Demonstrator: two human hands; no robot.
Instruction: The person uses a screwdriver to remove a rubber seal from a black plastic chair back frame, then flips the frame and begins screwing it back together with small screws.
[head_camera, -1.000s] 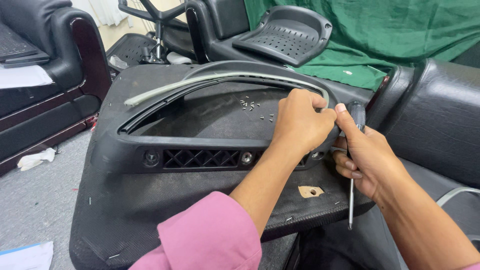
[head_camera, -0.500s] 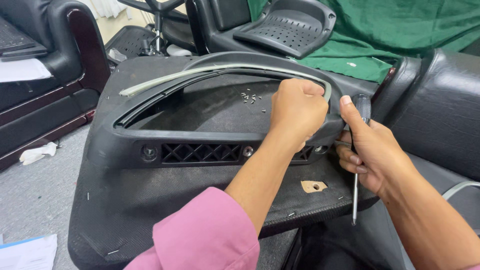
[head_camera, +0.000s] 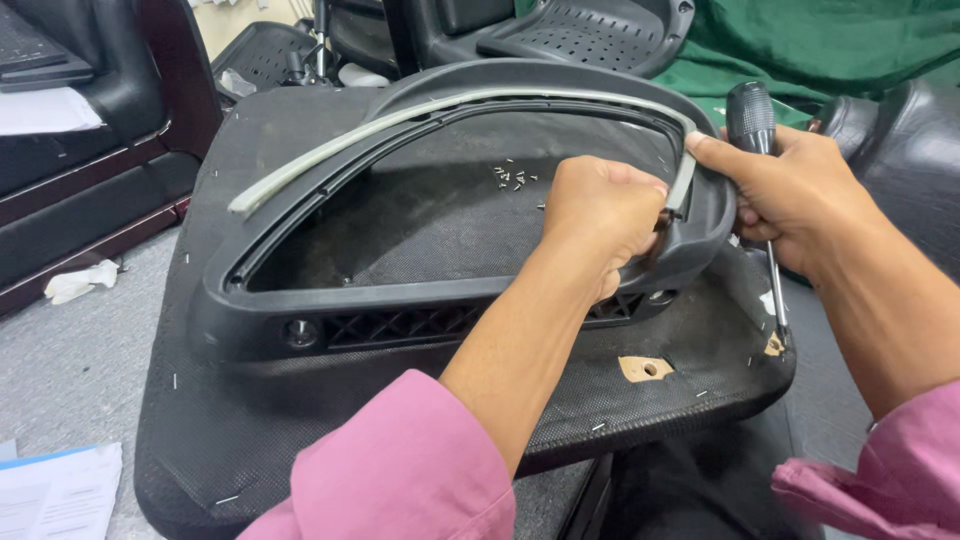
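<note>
While the head view is being read, the left hand (head_camera: 600, 215) is seen clenched on the right corner of the black plastic frame (head_camera: 300, 325), which is being rested on the upturned seat base (head_camera: 200, 420); the right hand (head_camera: 800, 195) is being kept closed around a screwdriver (head_camera: 752, 120) while its thumb is pressing the grey trim strip (head_camera: 400, 120). Risk is judged: the strip could be snapped or popped loose by hard pulling, and the downward tip could be slipped into the fabric. Frame is looking curved, matte, gridded along the front; small loose staples (head_camera: 510, 178) are lying inside it
</note>
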